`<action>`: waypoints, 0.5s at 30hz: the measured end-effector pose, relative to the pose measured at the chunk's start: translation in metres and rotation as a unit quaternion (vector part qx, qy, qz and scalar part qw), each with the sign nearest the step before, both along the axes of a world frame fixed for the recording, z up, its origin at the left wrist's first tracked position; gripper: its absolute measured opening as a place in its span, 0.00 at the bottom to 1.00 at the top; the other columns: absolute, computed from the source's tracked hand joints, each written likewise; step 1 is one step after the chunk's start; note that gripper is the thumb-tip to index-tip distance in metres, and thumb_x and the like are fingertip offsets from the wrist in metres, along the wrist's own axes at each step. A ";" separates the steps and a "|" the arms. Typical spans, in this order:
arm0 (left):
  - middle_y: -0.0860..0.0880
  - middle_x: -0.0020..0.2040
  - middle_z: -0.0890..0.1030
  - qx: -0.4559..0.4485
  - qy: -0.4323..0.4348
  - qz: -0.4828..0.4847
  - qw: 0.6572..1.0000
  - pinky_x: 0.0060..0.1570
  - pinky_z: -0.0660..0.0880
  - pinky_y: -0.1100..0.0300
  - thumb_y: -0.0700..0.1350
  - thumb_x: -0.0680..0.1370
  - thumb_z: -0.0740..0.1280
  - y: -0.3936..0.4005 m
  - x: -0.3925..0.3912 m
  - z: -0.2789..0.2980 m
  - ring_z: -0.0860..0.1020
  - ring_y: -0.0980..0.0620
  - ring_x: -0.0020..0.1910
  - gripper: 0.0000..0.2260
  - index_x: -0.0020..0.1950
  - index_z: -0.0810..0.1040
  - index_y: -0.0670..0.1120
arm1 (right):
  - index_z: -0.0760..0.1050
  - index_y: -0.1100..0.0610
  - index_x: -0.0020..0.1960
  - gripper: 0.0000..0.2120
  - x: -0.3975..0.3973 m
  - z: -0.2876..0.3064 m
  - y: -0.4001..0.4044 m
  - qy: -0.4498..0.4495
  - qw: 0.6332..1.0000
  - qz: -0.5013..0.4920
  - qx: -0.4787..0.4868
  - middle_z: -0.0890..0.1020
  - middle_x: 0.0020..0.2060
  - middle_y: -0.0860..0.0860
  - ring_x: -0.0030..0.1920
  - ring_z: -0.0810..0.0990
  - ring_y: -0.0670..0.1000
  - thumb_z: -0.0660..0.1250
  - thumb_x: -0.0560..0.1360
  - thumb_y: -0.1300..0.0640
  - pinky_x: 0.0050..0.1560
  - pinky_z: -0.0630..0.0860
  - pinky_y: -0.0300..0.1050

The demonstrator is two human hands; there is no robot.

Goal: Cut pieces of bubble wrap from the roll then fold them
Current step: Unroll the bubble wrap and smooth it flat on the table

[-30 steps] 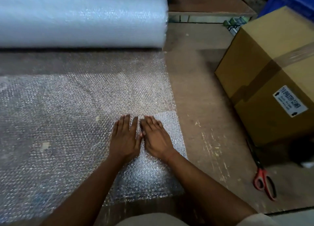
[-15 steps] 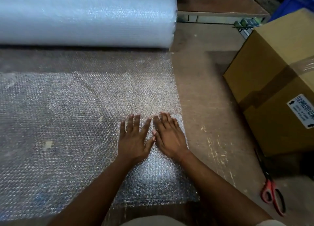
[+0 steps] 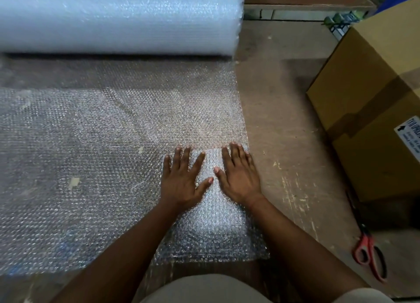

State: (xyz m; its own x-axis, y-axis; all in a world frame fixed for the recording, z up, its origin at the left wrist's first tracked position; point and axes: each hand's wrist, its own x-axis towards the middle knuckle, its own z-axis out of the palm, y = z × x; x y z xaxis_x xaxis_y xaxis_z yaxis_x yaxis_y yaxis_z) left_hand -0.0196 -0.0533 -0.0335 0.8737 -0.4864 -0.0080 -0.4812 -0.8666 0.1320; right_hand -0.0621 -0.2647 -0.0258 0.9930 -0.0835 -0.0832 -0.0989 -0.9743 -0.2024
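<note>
A folded piece of bubble wrap (image 3: 213, 232) lay flat at the near right corner of the unrolled sheet (image 3: 91, 166), thicker and brighter than the single layer around it. Its far edge ran just beyond the fingertips of both hands, and its near edge lay close to the person's body.

The left hand (image 3: 181, 180) pressed palm down on the far left part of the folded piece, fingers straight and spread, thumb pointing toward the other hand. The right hand (image 3: 238, 177) pressed palm down on the far right part, fingers straight and close together, its outer edge near the right border of the sheet. The two thumbs lay near each other without touching. Neither hand gripped anything.

The unrolled sheet stretched leftward and away across the wooden bench (image 3: 279, 143) to the big roll of bubble wrap (image 3: 118, 18), which lay across the far side, its right end above the hands.

To the right of the sheet, bare scuffed wood showed. Beyond that stood a taped cardboard box (image 3: 368, 93) with a white label (image 3: 410, 136) on its near face. Red-handled scissors (image 3: 370, 255) lay on the bench near the box's near corner, well apart from the right hand, blades pointing away and partly in shadow.
</note>
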 end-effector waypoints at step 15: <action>0.41 0.87 0.42 0.003 -0.001 -0.028 1.000 0.84 0.47 0.36 0.70 0.85 0.44 0.015 -0.048 0.001 0.38 0.40 0.86 0.37 0.89 0.43 0.53 | 0.49 0.57 0.87 0.32 -0.058 0.008 0.030 -0.023 0.997 0.062 0.027 0.51 0.86 0.59 0.86 0.45 0.59 0.49 0.88 0.44 0.84 0.49 0.60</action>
State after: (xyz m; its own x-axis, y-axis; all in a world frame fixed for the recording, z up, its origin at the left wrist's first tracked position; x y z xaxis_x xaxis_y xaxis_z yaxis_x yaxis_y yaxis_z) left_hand -0.0675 -0.0385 -0.0327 0.8454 -0.5340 -0.0102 -0.5287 -0.8395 0.1256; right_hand -0.1203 -0.2347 -0.0180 0.9983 0.0440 -0.0386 0.0327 -0.9660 -0.2565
